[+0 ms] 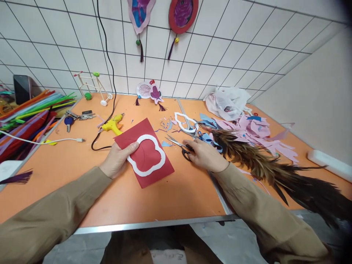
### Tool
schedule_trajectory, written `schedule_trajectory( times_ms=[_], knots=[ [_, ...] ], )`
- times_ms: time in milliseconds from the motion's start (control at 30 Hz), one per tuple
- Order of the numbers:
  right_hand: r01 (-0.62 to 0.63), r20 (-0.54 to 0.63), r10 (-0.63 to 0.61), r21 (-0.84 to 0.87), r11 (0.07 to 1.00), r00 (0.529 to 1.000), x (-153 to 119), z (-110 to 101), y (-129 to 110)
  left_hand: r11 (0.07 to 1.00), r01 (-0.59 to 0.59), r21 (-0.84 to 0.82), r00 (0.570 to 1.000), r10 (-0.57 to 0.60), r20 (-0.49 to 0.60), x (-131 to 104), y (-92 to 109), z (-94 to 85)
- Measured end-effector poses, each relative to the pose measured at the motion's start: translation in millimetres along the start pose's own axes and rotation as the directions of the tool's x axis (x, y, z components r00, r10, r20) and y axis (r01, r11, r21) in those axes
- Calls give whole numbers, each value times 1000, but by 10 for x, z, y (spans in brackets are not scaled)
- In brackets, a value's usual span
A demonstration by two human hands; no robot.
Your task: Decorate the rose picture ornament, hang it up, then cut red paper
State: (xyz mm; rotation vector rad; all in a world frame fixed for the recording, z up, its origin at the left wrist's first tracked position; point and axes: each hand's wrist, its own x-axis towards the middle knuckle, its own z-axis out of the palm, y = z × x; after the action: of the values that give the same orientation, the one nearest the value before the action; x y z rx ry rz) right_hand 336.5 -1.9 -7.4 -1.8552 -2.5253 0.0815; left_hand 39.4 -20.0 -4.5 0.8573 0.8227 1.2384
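Observation:
Pinched between the thumb and fingers of my left hand (119,157) is a red paper sheet (156,172), with a white wavy-edged paper ring (162,157) lying on it under the thumb. A faint curved line shows on the red sheet inside the ring. To the right, my right hand (205,154) reaches over the table with its fingers curled at the black handles of the scissors (186,153). The scissor blades are parted and point left, toward the red sheet. How firmly the fingers hold the handles is hard to see.
A yellow glue gun (113,124) with a black cable lies behind the left hand. Beyond the right hand are another white paper frame (180,118), pink paper scraps (254,126), a plastic bag (227,101) and long brown feathers (255,156). Keys (82,116) and coloured pipe cleaners (30,113) lie left.

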Motion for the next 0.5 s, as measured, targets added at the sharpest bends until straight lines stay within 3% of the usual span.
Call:
schedule_trajectory(
  times_ms=[167, 267, 300, 367, 433, 500],
  knots=[
    [44, 1, -45, 128, 991, 999, 0, -57, 34, 1000, -14, -21, 1000, 14, 9, -5, 12, 10],
    [2, 4, -5, 451, 892, 1000, -3, -92, 15, 1000, -8, -21, 1000, 8, -5, -10, 18, 9],
    [2, 13, -13, 607, 795, 1000, 2, -97, 6, 1000, -8, -14, 1000, 8, -10, -11, 20, 7],
    [31, 10, -78, 861, 508, 997, 17, -95, -22, 1000, -6, 1, 1000, 6, -15, -10, 26, 3],
    [64, -22, -166, 966, 250, 986, 33, -88, -70, 1000, -4, 2, 1000, 4, -7, -6, 34, 0],
    [82, -54, -241, 990, 111, 969, 48, -87, -144, 1000, -7, 2, 1000, 7, 3, -3, 44, -1]
  ],
)
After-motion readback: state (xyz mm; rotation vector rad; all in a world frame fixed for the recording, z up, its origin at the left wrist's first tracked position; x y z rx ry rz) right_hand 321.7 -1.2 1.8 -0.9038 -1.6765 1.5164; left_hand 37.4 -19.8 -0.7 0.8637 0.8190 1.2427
